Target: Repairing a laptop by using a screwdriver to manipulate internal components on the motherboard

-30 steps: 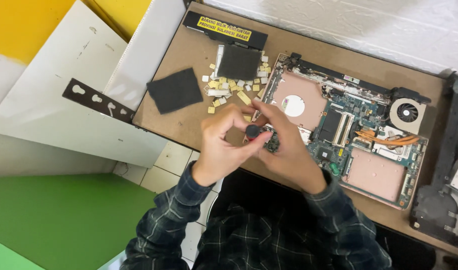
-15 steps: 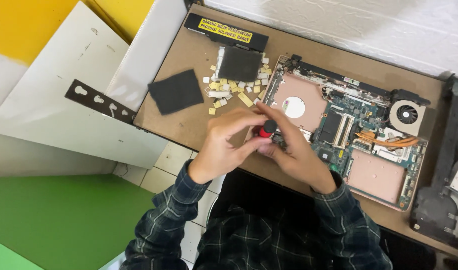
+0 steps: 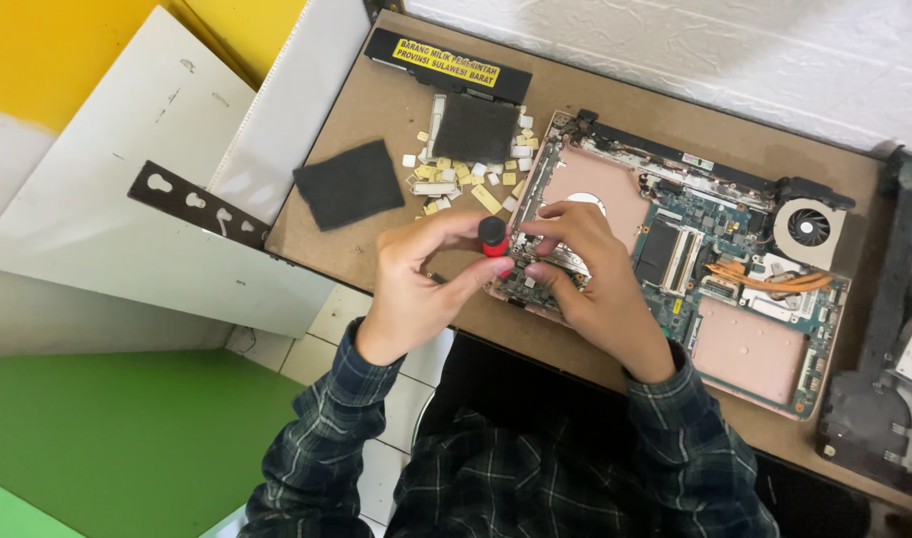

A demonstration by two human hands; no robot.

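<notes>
My left hand point(image 3: 421, 284) grips a small screwdriver with a red and black handle point(image 3: 493, 237), held upright over the near left corner of an opened laptop base point(image 3: 675, 259). My right hand point(image 3: 591, 279) rests on that same corner of the board, fingers curled beside the screwdriver; whether it pinches anything is hidden. The laptop's circuit board, fan point(image 3: 808, 227) and pink chassis lie exposed on a brown table point(image 3: 376, 249).
Several loose keyboard keys point(image 3: 466, 179) lie scattered left of the laptop. Two dark pads point(image 3: 348, 183) sit nearby, and a long black battery point(image 3: 446, 62) lies at the back. A black laptop part point(image 3: 885, 399) lies at the right edge. White panels lean at the left.
Both hands have shifted slightly away from me onto the laptop's corner. The screwdriver now stands upright with its red and black handle showing.
</notes>
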